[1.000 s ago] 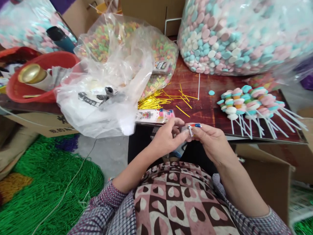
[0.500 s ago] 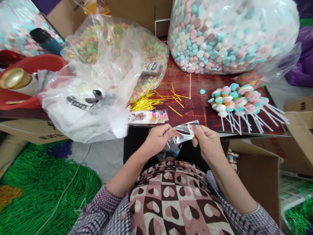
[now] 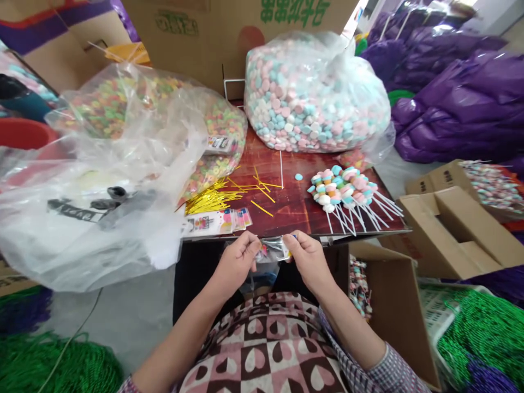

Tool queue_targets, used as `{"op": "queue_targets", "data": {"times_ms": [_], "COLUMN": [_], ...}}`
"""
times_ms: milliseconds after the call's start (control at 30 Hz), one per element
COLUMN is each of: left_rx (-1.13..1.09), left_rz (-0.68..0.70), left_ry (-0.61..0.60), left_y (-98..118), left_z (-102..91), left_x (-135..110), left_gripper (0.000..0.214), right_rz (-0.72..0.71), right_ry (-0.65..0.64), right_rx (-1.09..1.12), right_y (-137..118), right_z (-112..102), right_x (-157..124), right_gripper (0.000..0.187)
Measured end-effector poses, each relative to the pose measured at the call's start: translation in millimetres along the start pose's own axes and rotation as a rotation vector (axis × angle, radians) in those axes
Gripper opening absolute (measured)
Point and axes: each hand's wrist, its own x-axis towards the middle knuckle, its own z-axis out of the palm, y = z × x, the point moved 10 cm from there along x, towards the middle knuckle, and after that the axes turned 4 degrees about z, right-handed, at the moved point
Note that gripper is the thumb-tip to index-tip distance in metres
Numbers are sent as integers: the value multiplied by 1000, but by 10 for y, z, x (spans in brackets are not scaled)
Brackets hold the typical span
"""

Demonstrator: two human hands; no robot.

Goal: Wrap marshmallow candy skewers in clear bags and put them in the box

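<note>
Here, nearest of all, a cloth apron checked in brown, pink and cream with hearts [image 3: 256, 355] is seen, and beyond it two bare hands are held out over the lap. Between them, just off the near edge of the table, a small, flat, clear plastic bag with coloured print [image 3: 273, 249] is held. Its left end is pinched between the thumb and bent fingers of the left hand [image 3: 240, 255]; its other end is nipped in the same way by the right hand [image 3: 308, 257]. Both hands are closed to a narrow pinch. What lies inside the bag, if anything, cannot be told.

Almost no weight is to be expected from it. The film is judged limp, slick and easily creased, so buckling is likely if it is grasped at the middle; it is best taken at the ends or edges, with the fingertips, and tugged only gently lest it be torn.

Farther on, white packets with bright print [image 3: 204, 224] are laid along the edge of the dark red wooden table [image 3: 290, 208], with shiny gold strips [image 3: 213, 197] just behind. To the right, pastel marshmallow skewers on white sticks [image 3: 341, 188] are heaped. Behind them, a large clear sack of pastel marshmallows [image 3: 311, 103] is stood before a brown cardboard box [image 3: 196, 49].
</note>
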Motion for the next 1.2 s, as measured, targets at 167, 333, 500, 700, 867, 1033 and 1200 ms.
{"op": "queue_targets", "data": {"times_ms": [167,333,500,700,867,1033,1200], "left_rx": [64,-160,-145,-224,-299,-463,-643], "left_rz": [-22,-94,-72,-58,-60,-34,-34], "left_ry": [0,-116,-23,115,115,187,215], "left_y": [-16,0,-68,-183,-207,-182,-147], "left_z": [-7,186,99,-98,-93,-161,-230], "left_x": [-6,-17,25,43,45,49,50], "left_gripper": [42,39,43,48,46,46,47], "right_rz": [43,20,36,-218,-162,-24,-111], "right_ry": [-50,69,52,310,501,459,516], "right_rx": [135,11,-125,-502,-965,-1196,-937], "right_y": [69,116,29,-527,-594,-355,-307], "right_z": [35,-124,-93,-662,-1165,-1177,-1251], "right_x": [23,38,5,21,217,389,354], "right_gripper": [26,49,52,32,36,24,32]}}
